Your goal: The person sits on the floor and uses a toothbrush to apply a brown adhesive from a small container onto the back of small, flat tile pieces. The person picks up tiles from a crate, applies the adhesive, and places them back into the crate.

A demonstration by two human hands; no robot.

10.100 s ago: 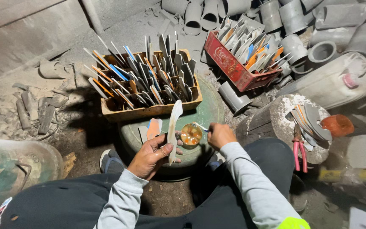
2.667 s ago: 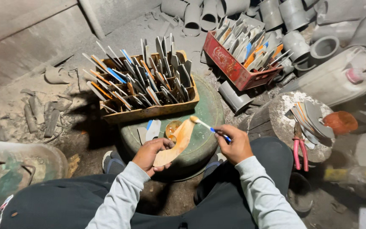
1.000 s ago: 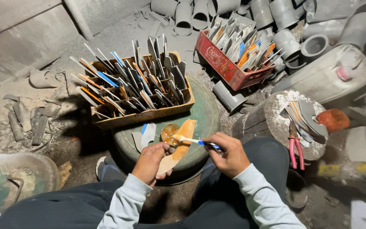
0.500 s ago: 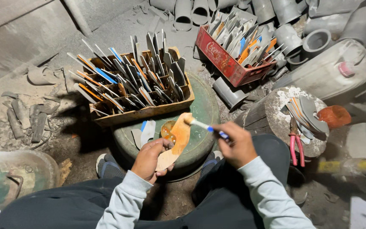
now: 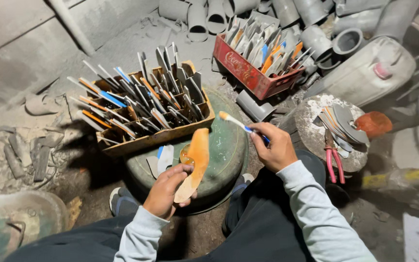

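The left hand (image 5: 165, 192) is clamped on the lower end of a blade (image 5: 194, 164), thumb on top and fingers curled beneath; the blade is coated orange and points away from the person, tilted up over the near edge of a round green drum (image 5: 224, 150). The right hand (image 5: 273, 145) is closed around the blue handle of a brush (image 5: 237, 122), held between thumb and fingers; the brush's pale, orange-tipped head points left and sits above the drum, apart from the blade. A small cup (image 5: 186, 156) of orange liquid stands on the drum just beside the blade, partly hidden by it. Two flat blades (image 5: 161, 159) lie on the drum's left edge, near the left hand. A wooden crate (image 5: 146, 140) rests on the drum's far-left edge, packed with upright blades, some with orange or blue handles. A red crate (image 5: 246, 77) of similar blades stands on the floor beyond the drum's far-right edge. To the right of the drum, a round stump (image 5: 311, 126) carries a stack of curved blades; red pliers (image 5: 333, 157) lie at its near edge and an orange lid (image 5: 373, 123) at its right edge. Grey pipe pieces (image 5: 197, 19) lie along the far floor. Both forearms wear pale sleeves (image 5: 316, 218).
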